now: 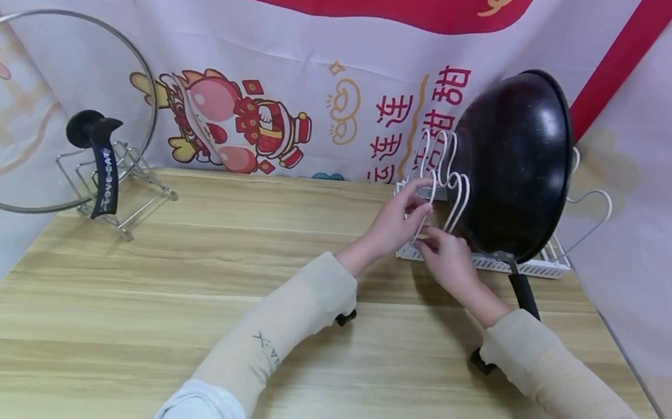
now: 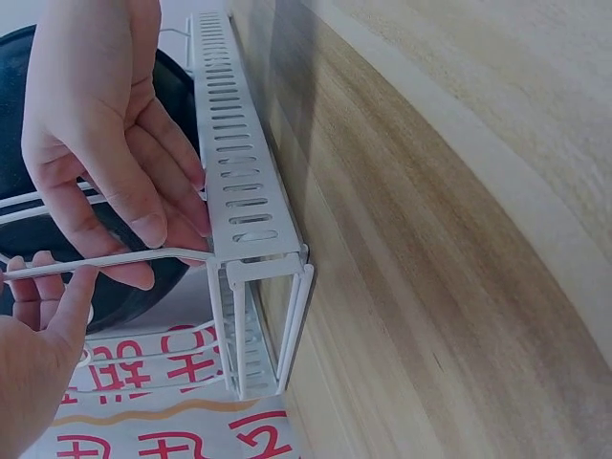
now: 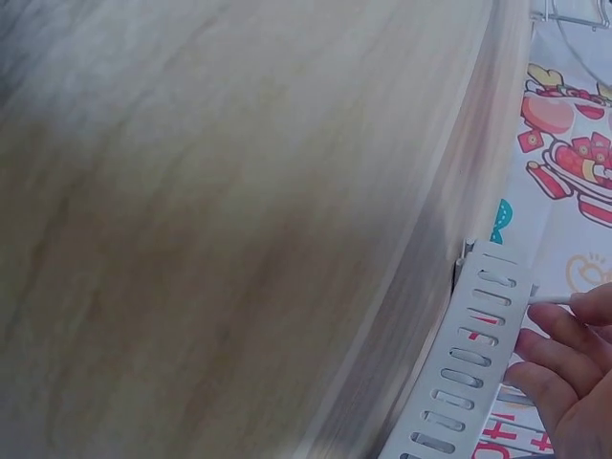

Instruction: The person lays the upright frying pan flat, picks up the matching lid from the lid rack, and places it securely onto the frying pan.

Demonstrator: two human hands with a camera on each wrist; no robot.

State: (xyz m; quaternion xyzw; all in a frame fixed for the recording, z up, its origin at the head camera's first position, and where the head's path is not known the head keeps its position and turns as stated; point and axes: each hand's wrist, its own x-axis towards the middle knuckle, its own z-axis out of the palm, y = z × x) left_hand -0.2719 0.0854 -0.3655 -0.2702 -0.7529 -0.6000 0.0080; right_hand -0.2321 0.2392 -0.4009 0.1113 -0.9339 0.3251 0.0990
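A white wire rack (image 1: 482,261) with a slotted base stands at the back right. My left hand (image 1: 397,220) pinches the upper part of its nearest upright wire divider (image 1: 433,191). Lower down, my right hand (image 1: 451,261) holds the same divider near the base, with fingertips beside the slotted rail (image 2: 239,163) in the left wrist view. A black wok (image 1: 518,168) stands on edge in the rack, tilted, its handle (image 1: 523,296) pointing toward me. The right wrist view shows the right hand's fingers (image 3: 555,354) next to the rail's end.
At the left, a glass lid (image 1: 40,207) with a black knob leans upright in a small metal wire stand (image 1: 153,199). A printed cloth (image 1: 305,47) hangs behind the wooden table (image 1: 212,258). More curved rack wires (image 1: 599,198) rise right of the wok.
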